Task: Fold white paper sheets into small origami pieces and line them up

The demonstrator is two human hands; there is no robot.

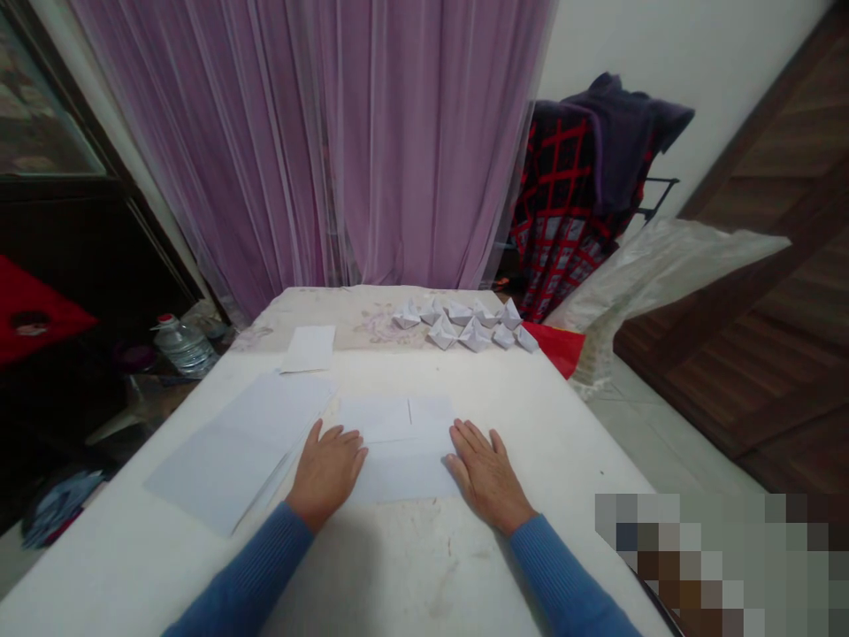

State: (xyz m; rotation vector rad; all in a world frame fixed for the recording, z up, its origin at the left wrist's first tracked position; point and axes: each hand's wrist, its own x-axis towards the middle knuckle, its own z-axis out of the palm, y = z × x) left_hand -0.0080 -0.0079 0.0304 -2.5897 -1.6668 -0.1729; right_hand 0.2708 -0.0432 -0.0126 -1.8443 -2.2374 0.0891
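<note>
A white sheet of paper (406, 473) lies in front of me, with a crosswise line and a short upright line on its far half; whether these are creases or edges I cannot tell. My left hand (329, 467) rests on its left edge, palm down with fingers stretched out. At the right edge, my right hand (486, 469) lies flat, its fingers also extended. Neither hand grips anything. To the left are large white sheets (232, 451), overlapping and close to my left hand. Beyond them sits a smaller white paper piece (310, 348).
Several folded paper boats (474, 333) stand in two rows at the back right of the white table (550, 442). A red item (561, 348) and a plastic bag (637, 283) are past its right edge. A water bottle (186, 347) stands off the left side.
</note>
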